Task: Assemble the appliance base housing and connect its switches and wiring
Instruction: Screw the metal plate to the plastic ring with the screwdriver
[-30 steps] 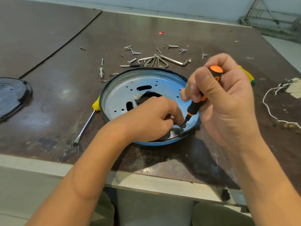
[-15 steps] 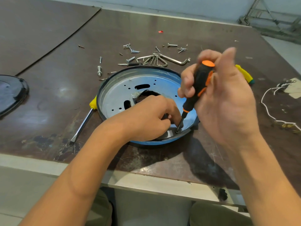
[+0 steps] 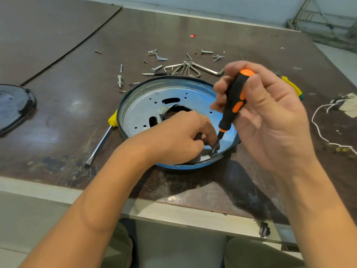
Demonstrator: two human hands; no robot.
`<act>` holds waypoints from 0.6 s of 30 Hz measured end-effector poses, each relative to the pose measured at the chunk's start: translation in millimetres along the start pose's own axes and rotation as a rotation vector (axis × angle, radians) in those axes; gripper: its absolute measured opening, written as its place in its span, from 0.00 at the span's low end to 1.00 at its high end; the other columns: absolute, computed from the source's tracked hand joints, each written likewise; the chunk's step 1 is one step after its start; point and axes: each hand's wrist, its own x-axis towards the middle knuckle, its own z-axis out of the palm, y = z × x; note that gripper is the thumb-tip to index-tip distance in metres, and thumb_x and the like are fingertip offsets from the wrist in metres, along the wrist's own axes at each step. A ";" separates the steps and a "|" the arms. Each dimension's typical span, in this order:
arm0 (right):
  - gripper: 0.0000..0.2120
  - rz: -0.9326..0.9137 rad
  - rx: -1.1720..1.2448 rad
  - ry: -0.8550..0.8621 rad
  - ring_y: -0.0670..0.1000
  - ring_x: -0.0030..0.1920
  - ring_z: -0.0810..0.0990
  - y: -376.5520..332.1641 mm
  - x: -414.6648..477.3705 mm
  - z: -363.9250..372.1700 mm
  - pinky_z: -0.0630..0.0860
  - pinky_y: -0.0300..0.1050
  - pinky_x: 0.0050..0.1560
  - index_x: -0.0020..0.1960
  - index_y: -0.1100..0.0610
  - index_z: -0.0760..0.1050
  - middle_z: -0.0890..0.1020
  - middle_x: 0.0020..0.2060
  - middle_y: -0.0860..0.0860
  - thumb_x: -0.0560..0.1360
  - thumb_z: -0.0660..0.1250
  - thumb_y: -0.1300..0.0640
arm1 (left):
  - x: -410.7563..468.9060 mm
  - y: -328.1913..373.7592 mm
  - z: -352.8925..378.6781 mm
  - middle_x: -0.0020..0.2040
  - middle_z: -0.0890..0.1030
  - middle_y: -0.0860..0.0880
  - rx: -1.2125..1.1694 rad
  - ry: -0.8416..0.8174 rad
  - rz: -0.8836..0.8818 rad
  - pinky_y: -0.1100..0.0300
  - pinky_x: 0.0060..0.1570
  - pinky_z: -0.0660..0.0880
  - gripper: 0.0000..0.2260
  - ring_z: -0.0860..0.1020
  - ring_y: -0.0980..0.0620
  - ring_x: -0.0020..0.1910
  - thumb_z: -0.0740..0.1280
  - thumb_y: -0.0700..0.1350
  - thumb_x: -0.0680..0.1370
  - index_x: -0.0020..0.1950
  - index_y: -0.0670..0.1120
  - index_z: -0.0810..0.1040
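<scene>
Head view: your right hand point(image 3: 270, 117) grasps the black-and-orange screwdriver point(image 3: 234, 101), tip set at the near inner rim of the round base housing point(image 3: 139, 107) on the table point(image 3: 67, 113). Your left hand point(image 3: 179, 140) rests inside the housing, fingers curled beside the tip; its grip cannot be told.

Screws point(image 3: 161, 59) and hex keys point(image 3: 208, 70) clutter behind the base housing point(image 3: 139, 105); open tabletop point(image 3: 63, 120) between yellow screwdriver point(image 3: 100, 144) and black lid point(image 3: 15, 105).

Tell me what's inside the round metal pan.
The pan holds the left hand and the tip of the screwdriver gripped by the right hand. The left hand hides anything under it.
</scene>
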 end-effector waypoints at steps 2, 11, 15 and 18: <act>0.06 -0.077 -0.056 0.006 0.59 0.52 0.83 -0.1 -1.1 3.0 0.77 0.57 0.60 0.53 0.61 0.74 0.85 0.50 0.59 0.76 0.67 0.64 | -0.7 0.6 -0.5 0.47 0.78 0.59 -0.013 -0.002 0.004 0.64 0.48 0.73 0.16 0.76 0.58 0.47 0.62 0.34 0.74 0.48 0.55 0.81; 0.13 0.004 0.041 0.028 0.54 0.43 0.76 -2.1 0.6 0.3 0.73 0.48 0.48 0.60 0.63 0.73 0.80 0.42 0.56 0.82 0.55 0.58 | -1.3 0.2 -0.3 0.44 0.75 0.59 -0.006 -0.003 0.006 0.66 0.39 0.68 0.17 0.74 0.58 0.42 0.63 0.35 0.75 0.45 0.59 0.78; 0.08 -0.074 -0.108 0.059 0.57 0.46 0.84 0.6 -0.8 7.3 0.78 0.50 0.52 0.53 0.60 0.72 0.86 0.44 0.56 0.76 0.70 0.62 | -2.1 0.3 -1.3 0.44 0.76 0.60 0.014 0.003 0.031 0.67 0.40 0.71 0.13 0.75 0.58 0.42 0.65 0.38 0.75 0.46 0.58 0.78; 0.08 -0.096 -0.171 0.108 0.52 0.35 0.79 3.4 1.7 7.9 0.76 0.52 0.43 0.50 0.56 0.70 0.82 0.36 0.52 0.78 0.70 0.61 | -2.7 1.1 -1.5 0.45 0.78 0.59 -0.012 0.011 0.050 0.60 0.45 0.75 0.12 0.77 0.57 0.44 0.67 0.40 0.75 0.48 0.58 0.78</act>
